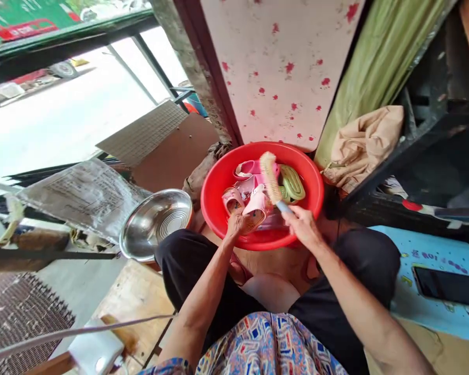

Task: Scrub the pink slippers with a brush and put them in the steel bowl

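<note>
**Sandal** (pixel 255 211): pink, held tilted over the front of the basin, lower edge near the rim.

**Left hand** (pixel 236 224): fingers curled and pressed together on the near edge of the sandal, pinching it.

**Right hand** (pixel 301 226): fingers wrapped closed around the blue brush handle.

**Brush** (pixel 271 178): pale bristles, head angled up over the basin, just beside the sandal. Contact between them is hard to tell from this view.

**Basin** (pixel 258 150): round, red plastic, sitting low between the knees, against the wall.

**Other sandals** (pixel 232 200): pink, piled in the basin beyond the hands.

**Green item** (pixel 293 182): in the basin, probably a strap or another sandal.

**Steel bowl** (pixel 156 224): tilted, left of the basin and near it.

**Sack** (pixel 365 146): beige cloth, right of the basin, by the rim.

**Wall** (pixel 281 67): white with red flowers, behind the basin.

**Phone** (pixel 449 286): dark, lying on a blue mat (pixel 422 245) to the right.

**Trousers** (pixel 359 260): black, on the person's legs.

**Adapter** (pixel 96 349): white, lower left, on a wooden board (pixel 136 297), with a cable running from it.
</note>
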Tool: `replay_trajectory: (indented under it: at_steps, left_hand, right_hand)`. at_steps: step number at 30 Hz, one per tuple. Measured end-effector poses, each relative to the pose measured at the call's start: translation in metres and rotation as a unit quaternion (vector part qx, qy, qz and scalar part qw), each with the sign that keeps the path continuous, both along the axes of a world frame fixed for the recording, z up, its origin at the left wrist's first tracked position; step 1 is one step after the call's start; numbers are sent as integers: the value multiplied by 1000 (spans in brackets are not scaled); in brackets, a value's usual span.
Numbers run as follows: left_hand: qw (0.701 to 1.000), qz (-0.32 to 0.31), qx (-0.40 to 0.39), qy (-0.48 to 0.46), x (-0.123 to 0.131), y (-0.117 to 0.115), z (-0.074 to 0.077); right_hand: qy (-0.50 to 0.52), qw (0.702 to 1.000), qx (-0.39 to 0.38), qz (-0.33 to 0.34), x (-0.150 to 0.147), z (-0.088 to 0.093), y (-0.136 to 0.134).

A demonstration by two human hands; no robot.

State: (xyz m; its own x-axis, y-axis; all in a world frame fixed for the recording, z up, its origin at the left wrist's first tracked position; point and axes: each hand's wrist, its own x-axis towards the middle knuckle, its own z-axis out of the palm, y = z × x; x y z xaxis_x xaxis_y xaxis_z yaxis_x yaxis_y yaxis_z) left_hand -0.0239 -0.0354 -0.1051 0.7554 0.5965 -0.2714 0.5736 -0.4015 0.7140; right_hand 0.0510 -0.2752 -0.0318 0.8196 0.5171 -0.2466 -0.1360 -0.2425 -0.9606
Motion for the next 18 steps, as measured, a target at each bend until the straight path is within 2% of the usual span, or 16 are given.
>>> replay_trajectory:
  at_steps: [2,4,7,9,10,12,18]
  left_hand:
    - [996,-55,28,66,-10,17,-3]
    - [984,-115,55,128,-15,24,-7]
    - [967,-162,60,186,-12,22,-12]
    - [960,-172,56,214,-9,19,-14]
    - [958,-170,57,224,-7,19,-15]
    - [957,-161,61,232,-7,19,-16]
    - [952,-170,79,244,-4,17,-23]
  right_hand:
    - [-72,992,-101,39,32,2,-6]
    - [-170,955,-225,91,61,2,-5]
    - [-295,862,-379,165,87,-4,6]
    - [-341,799,-453,201,91,-13,16]
    - [-353,777,-476,212,90,-18,21]
    - [-364,759,-493,221,86,-29,32]
    - [-390,743,-492,234,88,-53,65]
